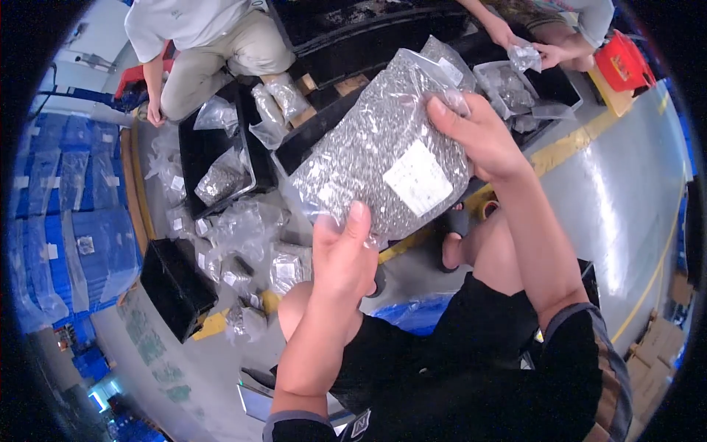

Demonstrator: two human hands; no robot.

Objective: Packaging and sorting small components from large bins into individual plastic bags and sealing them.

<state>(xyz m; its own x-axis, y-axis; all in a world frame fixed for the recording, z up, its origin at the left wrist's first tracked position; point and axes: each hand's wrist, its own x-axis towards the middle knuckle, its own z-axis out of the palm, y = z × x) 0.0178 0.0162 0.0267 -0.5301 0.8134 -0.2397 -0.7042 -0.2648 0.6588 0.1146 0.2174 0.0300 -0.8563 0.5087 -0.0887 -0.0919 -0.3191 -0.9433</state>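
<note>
A large clear plastic bag (353,140) full of small shiny metal parts is held up in front of me, tilted, with a white label on its lower right side. My left hand (342,254) grips its lower left corner, thumb on top. At the upper right edge my right hand (479,136) pinches the plastic, thumb on the near face and fingers behind. What kind of metal parts they are is too small to tell. Behind the bag's top edge shows another labelled bag (445,59).
Left of me, a black bin (190,158) holds bags; more bags (243,228) lie on the floor beside an empty-looking black crate (173,287). Two people sit opposite, one holding a small bag (524,57). A red bin (624,62) stands far right, wrapped blue crates (74,221) far left.
</note>
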